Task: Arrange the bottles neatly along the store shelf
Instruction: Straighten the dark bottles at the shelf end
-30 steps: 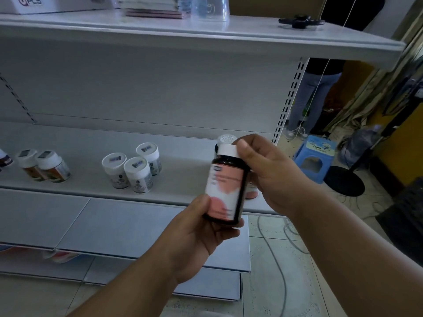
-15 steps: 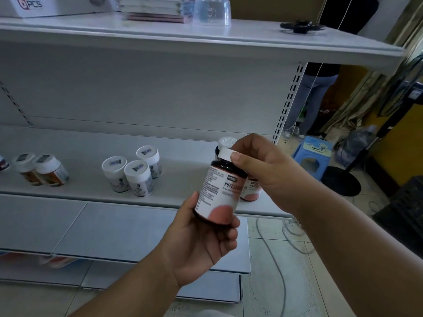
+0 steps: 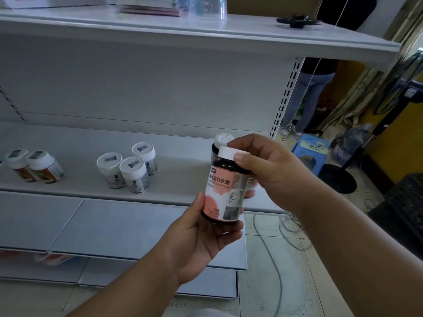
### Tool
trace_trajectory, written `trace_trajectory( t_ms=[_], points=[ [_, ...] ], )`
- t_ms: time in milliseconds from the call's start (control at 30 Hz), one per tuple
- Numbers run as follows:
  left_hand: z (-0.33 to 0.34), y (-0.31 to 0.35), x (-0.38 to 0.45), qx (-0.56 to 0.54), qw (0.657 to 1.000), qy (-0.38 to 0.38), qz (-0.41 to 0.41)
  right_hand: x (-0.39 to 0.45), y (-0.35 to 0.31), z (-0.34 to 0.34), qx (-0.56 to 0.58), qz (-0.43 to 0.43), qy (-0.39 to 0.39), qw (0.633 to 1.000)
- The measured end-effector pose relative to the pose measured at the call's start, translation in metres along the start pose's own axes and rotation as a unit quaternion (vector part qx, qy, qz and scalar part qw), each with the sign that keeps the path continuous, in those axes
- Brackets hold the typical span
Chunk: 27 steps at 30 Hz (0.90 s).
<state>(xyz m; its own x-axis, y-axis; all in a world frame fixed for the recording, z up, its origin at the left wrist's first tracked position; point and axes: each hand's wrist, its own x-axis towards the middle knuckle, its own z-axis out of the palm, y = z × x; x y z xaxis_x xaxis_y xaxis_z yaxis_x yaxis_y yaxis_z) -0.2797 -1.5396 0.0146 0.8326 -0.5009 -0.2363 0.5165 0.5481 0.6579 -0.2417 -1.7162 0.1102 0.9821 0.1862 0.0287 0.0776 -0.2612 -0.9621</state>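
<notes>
Bottle: we hold the dark bottle (image 3: 225, 191) upright in front of the shelf (image 3: 183, 195).
Left hand (image 3: 201, 239): cups its base, thumb against the label.
Right hand (image 3: 267, 172): fingers curled round the white cap (image 3: 230, 154).
Shelf: three white-capped bottles (image 3: 128, 167) stand clustered to the left.

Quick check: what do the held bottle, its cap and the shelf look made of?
Held bottle: dark glossy body with highlights, glass or plastic, unclear; paper-like printed label. Cap: matte white, likely plastic. Shelf: smooth white-painted surface, probably sheet metal, judging by the slotted upright.
</notes>
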Motion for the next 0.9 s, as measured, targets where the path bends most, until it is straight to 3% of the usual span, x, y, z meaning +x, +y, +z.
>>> trace_trajectory(
  t_ms=[167,333,533,700,833,900],
  points=[
    [-0.006,0.003,0.006,0.146,0.982,0.044,0.110,0.006,0.000,-0.002,-0.068,-0.007,-0.003,0.998],
    [-0.019,0.014,0.024,0.335,0.925,0.083,0.157,0.024,-0.010,-0.007,-0.237,-0.041,-0.016,0.970],
    [-0.055,0.030,0.060,0.654,0.734,0.098,0.155,0.049,0.003,0.000,-0.374,-0.079,-0.022,0.924],
    [-0.062,0.023,0.068,0.841,0.524,0.087,0.106,0.061,0.025,0.003,-0.467,-0.111,-0.019,0.877],
    [-0.068,0.014,0.075,0.900,0.425,0.071,0.058,0.064,0.030,0.003,-0.465,-0.103,-0.006,0.879],
    [-0.073,0.010,0.078,0.914,0.397,0.067,0.048,0.065,0.032,0.002,-0.464,-0.102,-0.009,0.880]
  ],
)
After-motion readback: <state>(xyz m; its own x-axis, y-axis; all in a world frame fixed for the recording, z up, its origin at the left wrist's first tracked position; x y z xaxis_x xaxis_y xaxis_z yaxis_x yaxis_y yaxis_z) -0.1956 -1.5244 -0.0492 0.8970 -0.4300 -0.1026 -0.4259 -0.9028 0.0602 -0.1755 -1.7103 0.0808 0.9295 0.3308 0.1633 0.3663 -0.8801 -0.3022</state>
